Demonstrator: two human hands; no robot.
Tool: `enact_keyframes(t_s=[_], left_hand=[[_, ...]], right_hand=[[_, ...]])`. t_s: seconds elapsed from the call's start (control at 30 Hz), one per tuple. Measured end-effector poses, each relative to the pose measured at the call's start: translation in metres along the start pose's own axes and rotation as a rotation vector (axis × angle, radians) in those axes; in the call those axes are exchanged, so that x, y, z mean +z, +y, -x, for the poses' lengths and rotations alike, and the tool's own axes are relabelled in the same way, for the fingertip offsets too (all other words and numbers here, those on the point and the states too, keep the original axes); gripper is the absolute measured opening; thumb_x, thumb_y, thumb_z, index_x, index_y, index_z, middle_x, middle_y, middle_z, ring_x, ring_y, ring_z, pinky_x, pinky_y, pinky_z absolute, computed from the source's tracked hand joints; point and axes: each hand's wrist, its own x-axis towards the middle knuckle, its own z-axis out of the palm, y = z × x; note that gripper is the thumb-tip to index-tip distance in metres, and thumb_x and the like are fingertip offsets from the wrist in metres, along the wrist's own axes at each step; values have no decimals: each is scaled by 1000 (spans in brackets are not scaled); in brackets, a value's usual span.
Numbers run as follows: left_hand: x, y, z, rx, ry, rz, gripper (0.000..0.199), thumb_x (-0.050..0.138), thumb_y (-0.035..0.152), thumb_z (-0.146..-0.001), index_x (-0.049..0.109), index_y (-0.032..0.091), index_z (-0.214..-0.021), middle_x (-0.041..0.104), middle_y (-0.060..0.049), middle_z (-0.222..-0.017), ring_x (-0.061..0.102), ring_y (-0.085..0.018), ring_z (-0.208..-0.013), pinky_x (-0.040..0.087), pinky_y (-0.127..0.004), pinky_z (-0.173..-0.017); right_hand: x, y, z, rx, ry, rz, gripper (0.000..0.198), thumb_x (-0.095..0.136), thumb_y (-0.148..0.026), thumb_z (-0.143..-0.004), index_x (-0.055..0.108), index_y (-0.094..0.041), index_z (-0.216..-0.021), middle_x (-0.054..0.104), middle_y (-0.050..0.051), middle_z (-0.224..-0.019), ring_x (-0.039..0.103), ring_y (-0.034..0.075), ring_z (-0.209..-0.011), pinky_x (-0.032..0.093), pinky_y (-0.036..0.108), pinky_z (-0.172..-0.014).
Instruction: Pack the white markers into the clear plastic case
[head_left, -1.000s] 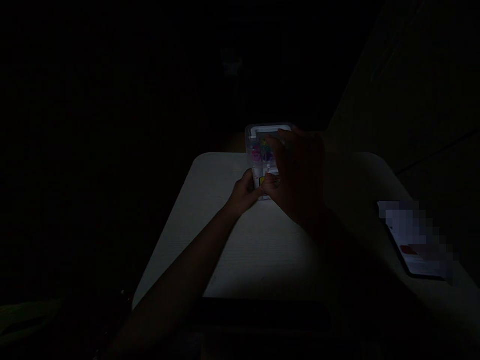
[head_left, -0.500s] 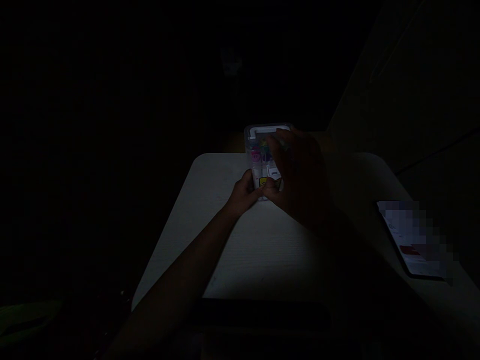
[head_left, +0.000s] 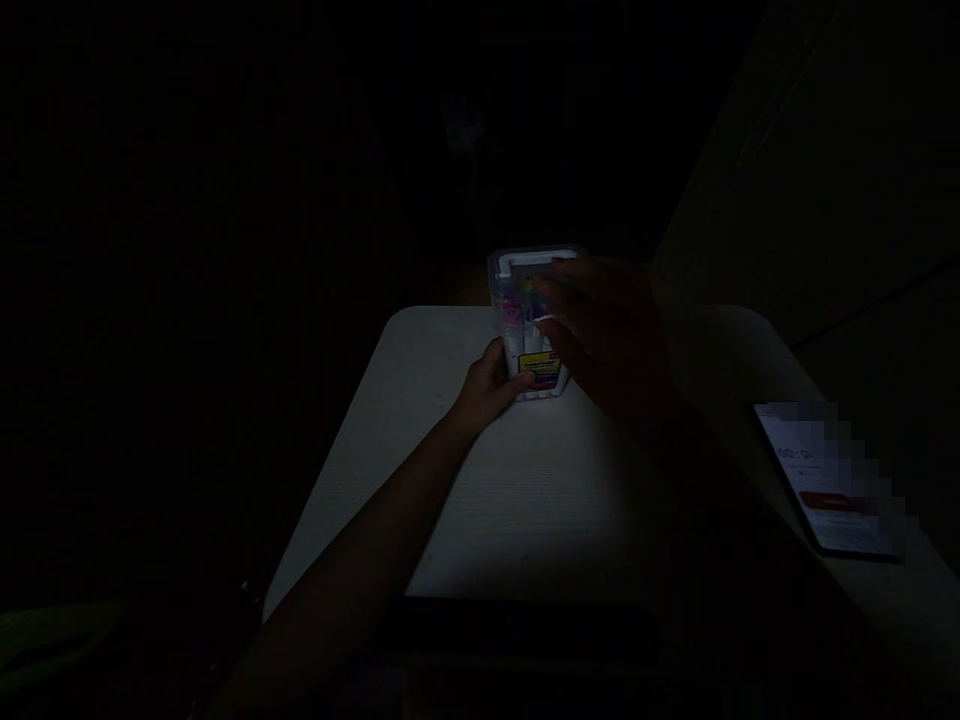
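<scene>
A clear plastic marker case (head_left: 513, 345) stands upright near the far edge of the table, with a white handle on top and pink and blue parts inside. My left hand (head_left: 484, 392) is closed round its lower left side, thumb over the front by the yellow label (head_left: 538, 364). At the upper right front of the case is my right hand (head_left: 611, 330), fingers bent and apart from the thumb. Its thumb tip is beside a small white latch-like piece (head_left: 543, 319); in the dim light, contact is hard to make out.
A pale wooden-topped table (head_left: 420, 430) carries the case. On its right side lies a phone (head_left: 814, 480) with a lit screen, partly blurred out. A dark cable (head_left: 862, 313) runs beyond the right edge. The surroundings are very dark.
My right thumb has moved up and off the label, so more of the yellow label shows. The white piece on the front now appears higher. My left hand keeps its hold.
</scene>
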Motion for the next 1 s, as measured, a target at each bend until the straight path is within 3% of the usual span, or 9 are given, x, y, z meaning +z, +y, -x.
enact_keyframes(t_s=[0.23,0.43,0.63,0.87,1.0], left_hand=[[0,1,0,14,-26,3,56,67,50,-72,48,18,-114,66,-8,-107,64,-21,-96,51,-35,-86],[-1,-2,0,24,-21,-32,55,66,51,-72,49,18,-112,67,-7,-105,64,-20,-94,50,-34,-83],[0,-2,-1,18,-20,-42,56,64,53,-73,48,17,-112,67,-7,-104,64,-19,-95,51,-32,-83],[0,-4,0,4,-7,-48,57,65,53,-72,48,18,-114,66,-8,-109,63,-20,-98,49,-33,-86],[1,-3,-1,0,-17,-22,57,64,53,-72,48,18,-114,66,-9,-108,64,-20,-96,50,-35,-85]], right_hand=[[6,2,2,29,78,-40,31,46,-38,-88,61,-31,-114,57,4,-120,49,22,-118,39,44,-106],[9,4,2,-122,264,48,24,53,-29,-86,65,-24,-106,62,4,-110,55,19,-105,47,36,-94],[8,2,2,-10,160,69,27,46,-37,-89,64,-30,-108,60,1,-114,54,18,-111,47,40,-98],[8,-2,0,71,104,31,27,48,-33,-88,65,-29,-108,60,1,-115,52,19,-113,46,39,-101],[10,0,0,54,96,15,28,46,-32,-88,64,-28,-109,60,2,-114,52,19,-113,46,41,-101]])
